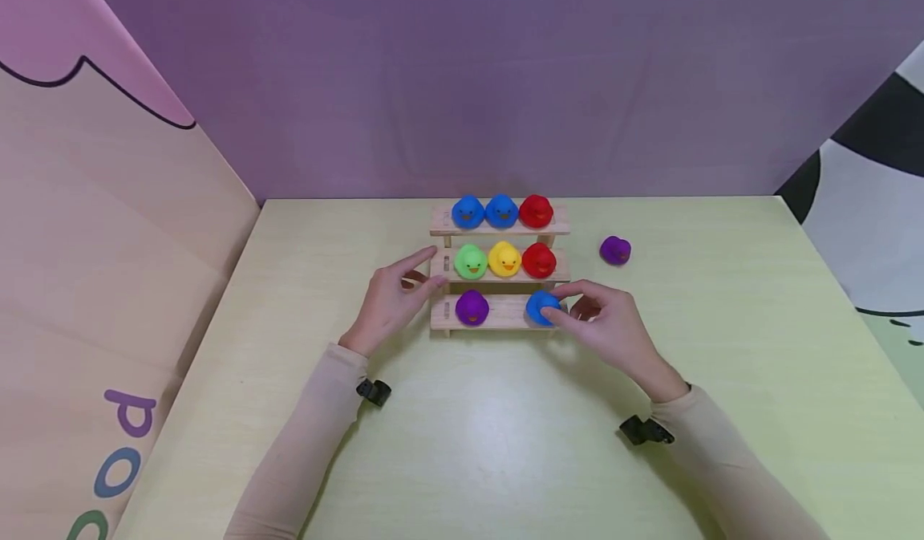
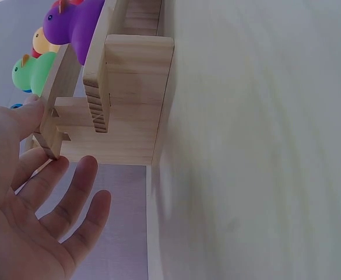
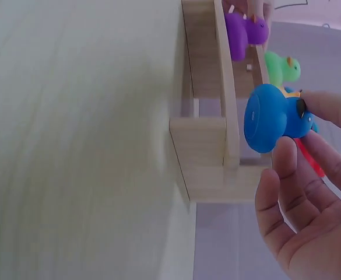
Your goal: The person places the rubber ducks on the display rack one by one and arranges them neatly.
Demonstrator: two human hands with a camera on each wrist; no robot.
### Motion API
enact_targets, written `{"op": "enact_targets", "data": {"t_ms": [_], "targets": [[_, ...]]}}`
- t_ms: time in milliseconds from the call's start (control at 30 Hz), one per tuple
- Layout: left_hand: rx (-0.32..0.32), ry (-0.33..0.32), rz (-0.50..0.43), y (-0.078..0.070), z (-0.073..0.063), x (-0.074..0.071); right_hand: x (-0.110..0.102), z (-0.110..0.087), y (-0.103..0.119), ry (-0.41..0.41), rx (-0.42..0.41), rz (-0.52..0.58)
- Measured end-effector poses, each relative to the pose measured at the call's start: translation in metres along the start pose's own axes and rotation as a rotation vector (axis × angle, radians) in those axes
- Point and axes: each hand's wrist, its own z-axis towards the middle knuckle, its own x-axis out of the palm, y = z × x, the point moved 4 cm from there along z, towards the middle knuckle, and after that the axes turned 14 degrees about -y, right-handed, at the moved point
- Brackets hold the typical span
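A three-step wooden rack (image 1: 505,315) holds small rubber ducks. My right hand (image 1: 609,323) pinches a blue rubber duck (image 3: 266,119) between thumb and fingers, over the right part of the lowest step. Its underside shows in the right wrist view, tilted and off the board. At the lowest step's left sits a purple duck (image 1: 472,308). With thumb and index finger, my left hand (image 1: 393,299) grips the left end of the middle step; its other fingers are spread (image 2: 71,204). That step carries a green duck (image 1: 471,261), a yellow duck (image 1: 504,259) and a red duck (image 1: 539,261).
Two blue ducks, one on the left (image 1: 468,213) and one in the middle (image 1: 501,212), share the top step with a red duck (image 1: 536,212). Another purple duck (image 1: 616,250) lies on the table (image 1: 462,444), right of the rack. A purple backdrop (image 1: 491,83) rises behind the table.
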Motion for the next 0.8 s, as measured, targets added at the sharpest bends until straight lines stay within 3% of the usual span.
{"op": "enact_targets", "data": {"t_ms": [800], "targets": [[-0.008, 0.009, 0.002, -0.002, 0.000, -0.001, 0.044, 0.002, 0.018, 0.021, -0.050, 0.073]]}}
